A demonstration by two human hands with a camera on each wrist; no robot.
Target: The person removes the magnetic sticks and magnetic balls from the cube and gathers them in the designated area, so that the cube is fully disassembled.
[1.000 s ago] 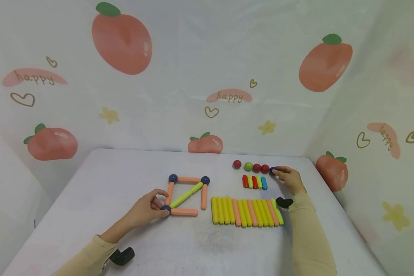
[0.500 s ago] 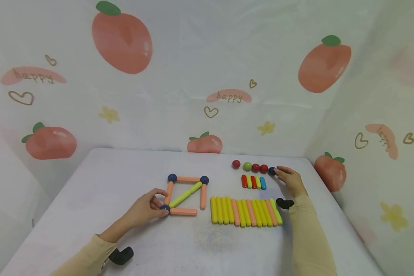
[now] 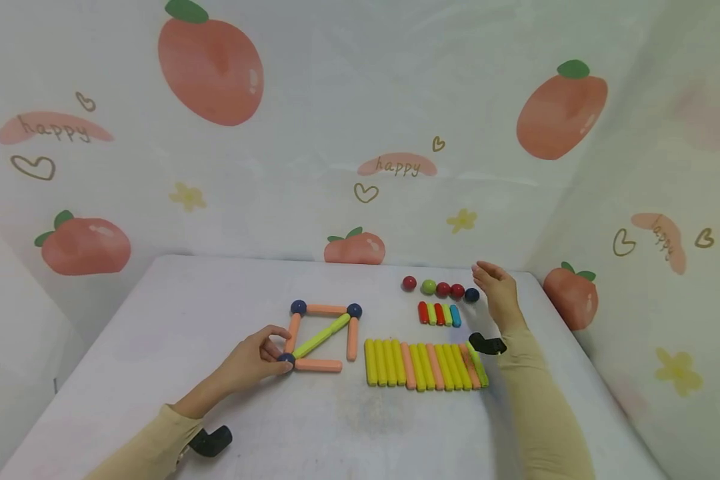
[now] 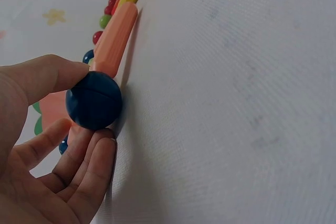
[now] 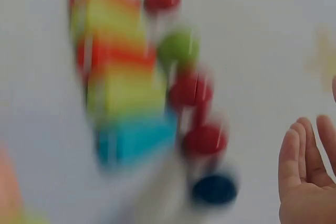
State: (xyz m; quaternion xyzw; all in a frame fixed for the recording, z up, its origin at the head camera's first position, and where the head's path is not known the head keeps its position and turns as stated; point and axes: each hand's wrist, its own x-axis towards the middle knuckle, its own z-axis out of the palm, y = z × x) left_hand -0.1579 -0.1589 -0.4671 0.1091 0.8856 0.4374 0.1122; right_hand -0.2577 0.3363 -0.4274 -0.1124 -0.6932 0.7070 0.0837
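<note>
Your left hand [image 3: 257,360] pinches a smooth, seamed navy ball [image 4: 94,100] at the near-left corner of an outline of faceted, round-ended peach rods [image 3: 318,365], with a slim lime bar [image 3: 321,337] running diagonally across it. Your right hand [image 3: 497,291], fingers extended, is raised near the glossy dark-blue ball [image 3: 471,295] that ends a row of red and green spheres [image 3: 443,289]. Short coloured sticks [image 3: 439,314] and longer yellow sticks [image 3: 387,363] lie side by side on the white, finely textured worktop [image 3: 372,433].

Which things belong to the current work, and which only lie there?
Work, apparently: left hand, held navy ball, four framing peach sticks, lime diagonal, two corner navy balls.

Lying apart, perhaps spares: long sticks, five short sticks, five loose balls.
</note>
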